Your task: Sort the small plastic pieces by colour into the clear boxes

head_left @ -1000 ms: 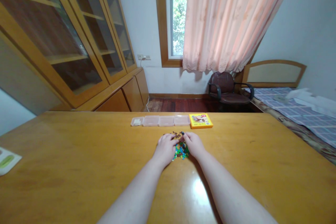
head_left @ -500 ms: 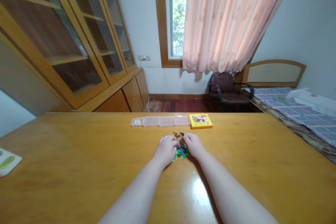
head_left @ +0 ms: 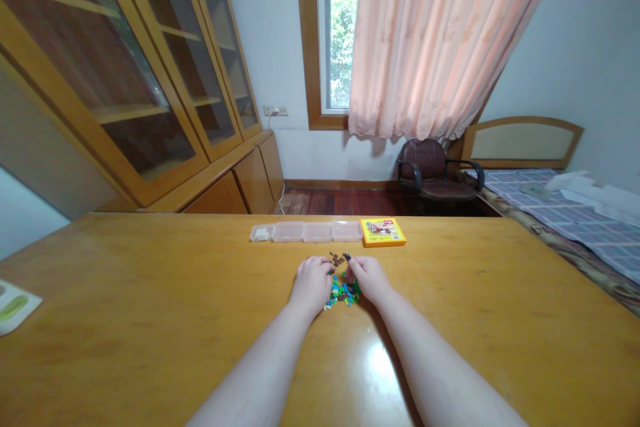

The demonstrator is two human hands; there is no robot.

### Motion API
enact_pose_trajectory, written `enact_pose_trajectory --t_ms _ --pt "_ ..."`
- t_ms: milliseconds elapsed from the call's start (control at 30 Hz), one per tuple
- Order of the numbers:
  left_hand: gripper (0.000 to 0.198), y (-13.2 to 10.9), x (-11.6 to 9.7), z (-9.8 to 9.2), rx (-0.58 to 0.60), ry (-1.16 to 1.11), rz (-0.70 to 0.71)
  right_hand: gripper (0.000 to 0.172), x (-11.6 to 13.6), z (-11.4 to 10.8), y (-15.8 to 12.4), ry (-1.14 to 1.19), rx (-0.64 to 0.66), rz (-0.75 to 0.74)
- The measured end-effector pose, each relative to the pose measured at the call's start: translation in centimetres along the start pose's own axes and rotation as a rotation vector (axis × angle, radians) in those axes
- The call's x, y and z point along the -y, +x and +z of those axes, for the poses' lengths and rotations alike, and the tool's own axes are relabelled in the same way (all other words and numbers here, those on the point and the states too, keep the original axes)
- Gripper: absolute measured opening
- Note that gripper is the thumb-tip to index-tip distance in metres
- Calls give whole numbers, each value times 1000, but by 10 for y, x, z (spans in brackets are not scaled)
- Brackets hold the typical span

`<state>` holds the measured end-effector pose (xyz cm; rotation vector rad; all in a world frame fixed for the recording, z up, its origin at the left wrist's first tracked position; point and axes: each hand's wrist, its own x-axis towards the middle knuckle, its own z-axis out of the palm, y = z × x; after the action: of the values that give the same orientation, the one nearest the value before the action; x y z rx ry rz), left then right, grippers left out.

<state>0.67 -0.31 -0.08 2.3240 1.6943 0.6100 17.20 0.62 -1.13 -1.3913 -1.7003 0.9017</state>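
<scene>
- Now working with left hand [head_left: 313, 283] and right hand [head_left: 367, 278] side by side, knuckles up, low on the wooden surface [head_left: 150, 293].
- Between and partly under them: a little heap of green and blue pieces [head_left: 343, 293], lying mid-surface and touching both hands.
- Fingers [head_left: 324, 267] curled down toward the heap on both sides. Cannot tell whether pinching a piece or merely resting, with the tips hidden.
- Just beyond the fingertips: a scatter of dark brown pieces [head_left: 337, 258], near the coloured heap.
- Farther back, toward the far edge: a clear compartment tray [head_left: 306, 231], with a yellow box [head_left: 383, 231] just beside its right end.
- As a judgement: could nudge the brown bits into the coloured heap with a careless knuckle, given so little gap between the two.
- Could also flick tiny pieces across the glossy surface and off an edge if raked or pressed too hard. Hard to find again at that size.
- Could lose sight of a piece trapped under a palm.
</scene>
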Motion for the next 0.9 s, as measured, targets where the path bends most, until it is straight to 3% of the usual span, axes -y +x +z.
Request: enact_pose_trajectory --t_ms 133,300,433,567,733,900 --pt "29 0 -2 -2 3 -41 39 42 -2 1 2 -15 11 -26" --pt "29 -2 -5 -4 65 -79 185 38 1 -1 2 -40 -37 -65" --pt "32 -4 -6 -2 106 -99 280 35 3 -1 1 -51 5 -89" --pt "32 -4 -3 0 106 -87 260 39 3 -2 2 -111 -62 -23" --pt "33 -1 -1 -2 29 -71 133 45 -1 -4 4 -139 -175 90" --pt "33 -3 -6 -2 109 -126 250 37 1 -1 3 -94 -70 -60"
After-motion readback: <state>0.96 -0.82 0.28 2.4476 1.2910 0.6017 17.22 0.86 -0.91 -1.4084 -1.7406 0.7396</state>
